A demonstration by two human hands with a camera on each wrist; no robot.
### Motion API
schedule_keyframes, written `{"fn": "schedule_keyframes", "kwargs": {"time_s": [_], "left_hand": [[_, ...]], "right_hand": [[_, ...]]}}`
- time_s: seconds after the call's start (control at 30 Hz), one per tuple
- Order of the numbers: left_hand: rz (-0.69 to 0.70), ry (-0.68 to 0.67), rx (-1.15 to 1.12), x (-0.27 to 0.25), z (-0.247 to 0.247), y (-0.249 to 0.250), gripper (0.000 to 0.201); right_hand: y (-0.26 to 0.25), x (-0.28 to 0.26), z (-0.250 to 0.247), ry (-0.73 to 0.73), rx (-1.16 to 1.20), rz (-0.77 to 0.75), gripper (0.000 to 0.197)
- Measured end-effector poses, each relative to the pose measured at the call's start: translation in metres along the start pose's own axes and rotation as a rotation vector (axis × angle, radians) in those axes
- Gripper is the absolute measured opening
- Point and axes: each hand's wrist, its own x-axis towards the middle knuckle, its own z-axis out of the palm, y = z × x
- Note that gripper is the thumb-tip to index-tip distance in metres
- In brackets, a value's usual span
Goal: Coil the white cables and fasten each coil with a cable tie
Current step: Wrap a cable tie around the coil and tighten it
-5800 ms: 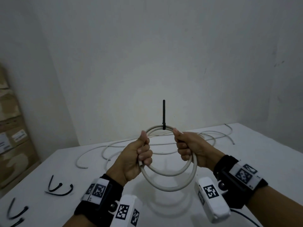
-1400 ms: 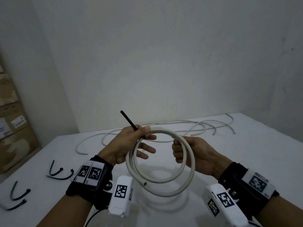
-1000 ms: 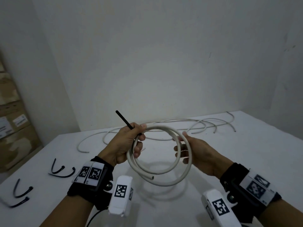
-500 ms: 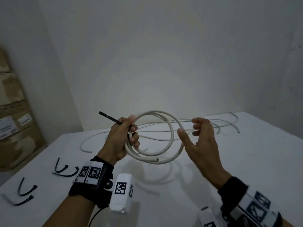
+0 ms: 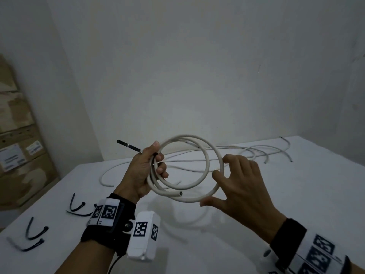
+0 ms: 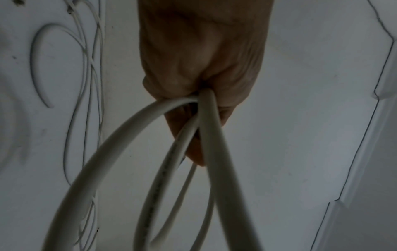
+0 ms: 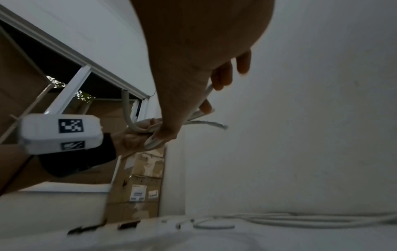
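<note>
My left hand (image 5: 158,158) grips the left side of a white cable coil (image 5: 207,153) held in the air above the table. A black cable tie (image 5: 128,144) sticks out up and to the left from behind that thumb; where it meets the coil is hidden by the hand. One cut cable end (image 5: 180,193) points out at the coil's bottom. My right hand (image 5: 215,186) is open with fingers spread at the coil's right rim, touching it or just off it. The left wrist view shows my left hand (image 6: 201,59) clenched on the cable loops (image 6: 137,129).
Several loose white cables (image 5: 246,150) lie along the back of the white table (image 5: 306,204). Black cable ties (image 5: 76,206) and more ties (image 5: 33,236) lie at the table's left front. Cardboard boxes (image 5: 17,155) stand against the left wall.
My right hand has let go of the coil's right side and now stays open beside it. The left hand has kept its grip and lifted the coil, the tie's tail swinging left.
</note>
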Motion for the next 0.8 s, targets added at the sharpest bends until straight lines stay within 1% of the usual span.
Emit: {"fn": "schedule_keyframes", "kwargs": {"time_s": [0.07,0.13,0.23,0.27,0.3,0.37,0.47,0.6,0.67,0.8], "left_hand": [[-0.018,0.007,0.001,-0.001,0.002,0.001,0.034],[-0.015,0.029,-0.006,-0.001,0.006,0.002,0.033],[0.006,0.049,0.001,-0.001,0.013,0.001,0.034],[0.006,0.05,0.009,-0.002,0.015,-0.001,0.033],[-0.001,0.049,0.02,-0.003,0.018,-0.002,0.032],[-0.018,0.051,0.038,-0.005,0.023,-0.006,0.031],[-0.019,0.059,0.043,-0.009,0.031,-0.011,0.027],[-0.035,0.08,0.023,-0.013,0.036,-0.012,0.031],[-0.007,0.1,0.031,-0.015,0.038,-0.011,0.032],[0.006,0.066,0.044,-0.021,0.044,-0.01,0.036]], "right_hand": [[-0.003,-0.003,-0.005,0.035,-0.09,-0.038,0.058],[-0.005,-0.004,-0.008,0.047,-0.158,-0.118,0.049],[-0.007,-0.003,-0.003,0.013,-0.154,-0.367,0.043],[-0.008,-0.004,0.0,-0.019,-0.125,-0.434,0.042],[-0.009,-0.004,0.004,-0.043,-0.088,-0.469,0.042],[-0.013,-0.004,0.01,-0.05,-0.034,-0.464,0.037],[-0.021,-0.008,0.014,0.005,-0.009,-0.421,0.03],[-0.026,-0.011,0.015,0.078,0.049,-0.328,0.038],[-0.028,-0.01,0.013,0.083,0.05,-0.299,0.04],[-0.029,-0.008,0.008,0.079,0.07,-0.239,0.046]]}}
